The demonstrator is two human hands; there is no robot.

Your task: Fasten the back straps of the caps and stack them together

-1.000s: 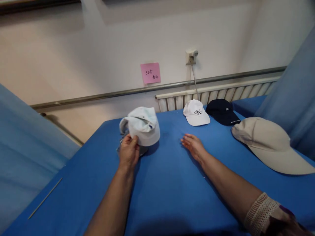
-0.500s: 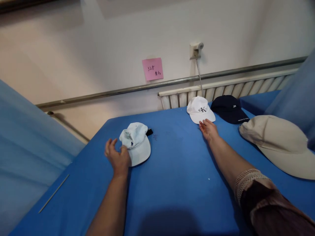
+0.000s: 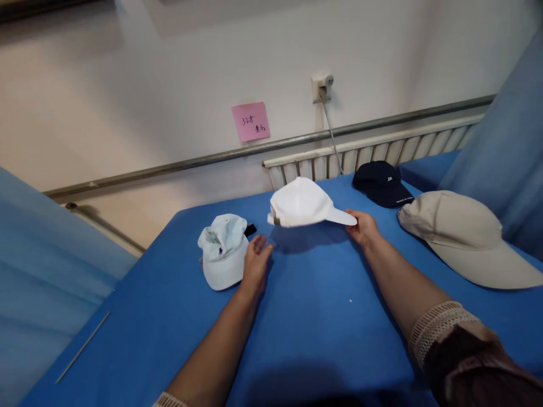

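Observation:
My right hand (image 3: 362,226) grips the brim of a white cap (image 3: 303,202) and holds it in the air above the blue table (image 3: 305,316), its crown pointing left. A pale blue-white cap (image 3: 221,251) with a small dark logo lies on the table at the left. My left hand (image 3: 255,263) hovers open just right of that cap, fingers stretched toward the lifted white cap, touching neither.
A navy cap (image 3: 380,183) and a large beige cap (image 3: 460,234) lie at the table's far right. A radiator (image 3: 373,155), a wall rail, a pink note (image 3: 250,121) and a socket (image 3: 321,86) are behind. Blue curtains hang on both sides.
My left hand let go of the pale cap, which now lies on the table, and moved right. My right hand reached the white cap, took its brim and lifted it leftward.

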